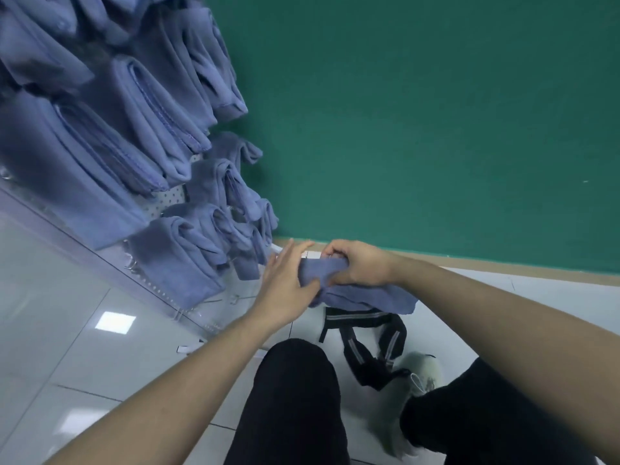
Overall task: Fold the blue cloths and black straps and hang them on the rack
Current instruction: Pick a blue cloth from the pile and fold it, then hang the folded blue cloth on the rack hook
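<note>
A blue cloth (369,297) is held in front of me, low near the floor. My right hand (355,266) grips its folded upper edge with curled fingers. My left hand (285,283) lies against the cloth's left side, fingers straight and thumb pressing the fabric. The rest of the cloth hangs down to the right. Black straps with grey stripes (369,344) lie on the floor under the cloth, partly hidden by it. Several folded blue cloths (134,129) hang on the rack (171,199), a white pegboard at the left.
A green wall (419,112) stands straight ahead, meeting the pale tiled floor (67,297). My knees in black trousers (295,397) and a white shoe (419,380) are at the bottom. Bare metal hooks (134,266) jut from the rack's lower part.
</note>
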